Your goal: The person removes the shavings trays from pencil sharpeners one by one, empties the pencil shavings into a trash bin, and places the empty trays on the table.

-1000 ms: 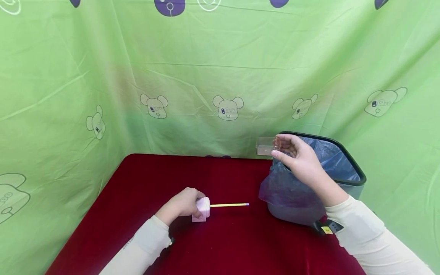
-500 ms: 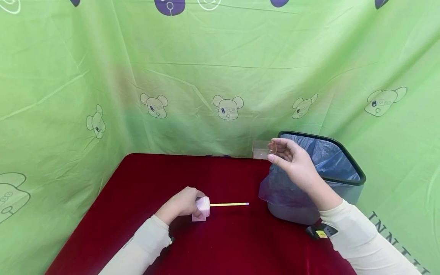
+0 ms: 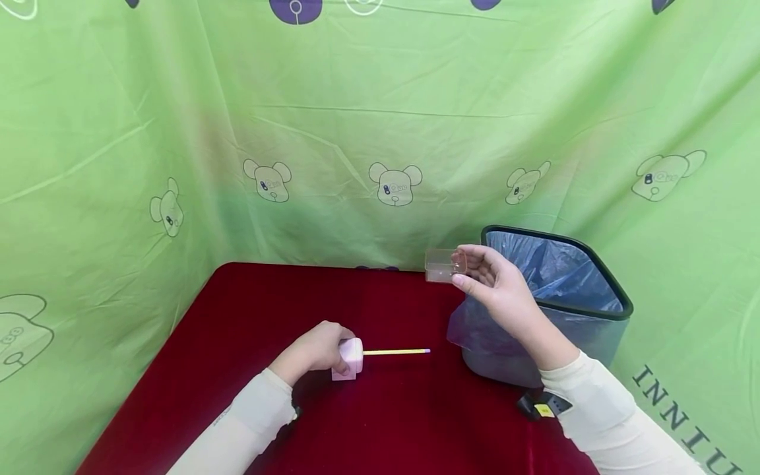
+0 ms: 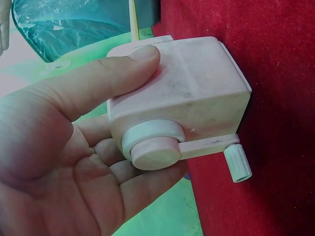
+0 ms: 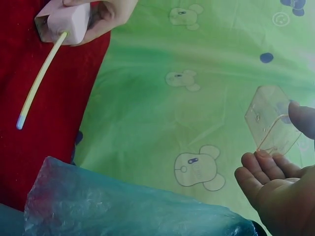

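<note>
In the head view my left hand (image 3: pixel 315 346) holds a pale pink crank pencil sharpener (image 3: pixel 353 355) low over the table. A yellow pencil (image 3: pixel 396 352) sticks out of the sharpener towards the right, its end bluish. The left wrist view shows my thumb on top of the sharpener (image 4: pixel 197 69) and its crank handle (image 4: pixel 238 162) folded out to one side. My right hand (image 3: pixel 495 284) pinches a clear plastic shavings drawer (image 3: pixel 439 266) by one end, raised to the left of the bin. Inside the drawer (image 5: pixel 268 110) I see no shavings in the right wrist view.
A waste bin (image 3: pixel 505 366) with a black rim and a bluish plastic liner (image 3: pixel 570 270) stands at the right. Dark red cloth (image 3: pixel 285 297) covers the table. Green curtains (image 3: pixel 332 132) with bear prints hang behind and at the sides.
My right hand has moved left and slightly down with the clear drawer, away from above the bin. My left hand, the sharpener and the pencil stay in place.
</note>
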